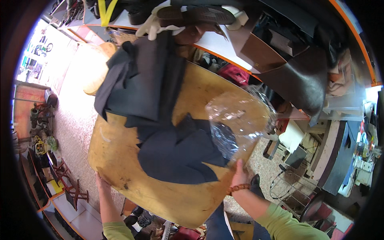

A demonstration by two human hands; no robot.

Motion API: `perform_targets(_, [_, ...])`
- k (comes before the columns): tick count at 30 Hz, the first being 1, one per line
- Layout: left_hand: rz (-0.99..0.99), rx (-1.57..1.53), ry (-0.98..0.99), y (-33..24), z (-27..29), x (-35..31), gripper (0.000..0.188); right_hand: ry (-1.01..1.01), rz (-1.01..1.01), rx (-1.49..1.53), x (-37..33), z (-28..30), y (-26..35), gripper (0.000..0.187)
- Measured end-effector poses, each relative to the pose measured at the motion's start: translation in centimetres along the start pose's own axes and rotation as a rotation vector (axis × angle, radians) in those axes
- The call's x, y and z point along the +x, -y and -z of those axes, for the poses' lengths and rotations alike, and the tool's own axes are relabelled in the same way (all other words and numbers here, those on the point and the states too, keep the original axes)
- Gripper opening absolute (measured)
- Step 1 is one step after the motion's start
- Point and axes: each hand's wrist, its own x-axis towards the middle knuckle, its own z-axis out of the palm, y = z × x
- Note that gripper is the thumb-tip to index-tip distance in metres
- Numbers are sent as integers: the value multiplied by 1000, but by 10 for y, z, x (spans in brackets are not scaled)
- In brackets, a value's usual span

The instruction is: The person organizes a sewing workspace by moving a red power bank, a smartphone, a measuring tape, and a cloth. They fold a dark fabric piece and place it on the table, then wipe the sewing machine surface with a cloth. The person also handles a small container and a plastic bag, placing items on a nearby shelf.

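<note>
A worn, yellow-brown wooden board (120, 160) with rounded corners spans the middle of the view, set at a slant. My left hand (103, 185) is closed on its left near edge, and my right hand (239, 178), with a beaded bracelet on the wrist, grips its right edge. Fingers of both hands are partly hidden by the board. On top lie a folded stack of dark grey sheet material (140, 80) and several dark cut pieces (176, 156) nearer to me. Crumpled clear plastic film (240, 116) covers the board's right part, close to my right hand.
Along the far side runs a shelf with an orange edge (236, 60), holding shoe soles (208, 15), a white glove (152, 24) and brown sheets (296, 80). A round wooden stool (98, 72) stands far left. A wire rack (294, 186) sits right, shelving (72, 208) lower left.
</note>
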Motion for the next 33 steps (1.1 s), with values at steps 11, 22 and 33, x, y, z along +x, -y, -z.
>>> perform_targets(11, [-79, 283, -153, 80, -33, -57, 64, 76, 394, -159, 9, -98, 63, 45])
perform_targets(22, [-61, 83, -127, 98, -28, -72, 45, 39, 482, -189, 29, -76, 34, 50])
perform_targets(33, [-175, 142, -75, 43, -12, -4, 44, 0, 250, -436, -11, -121, 16, 70])
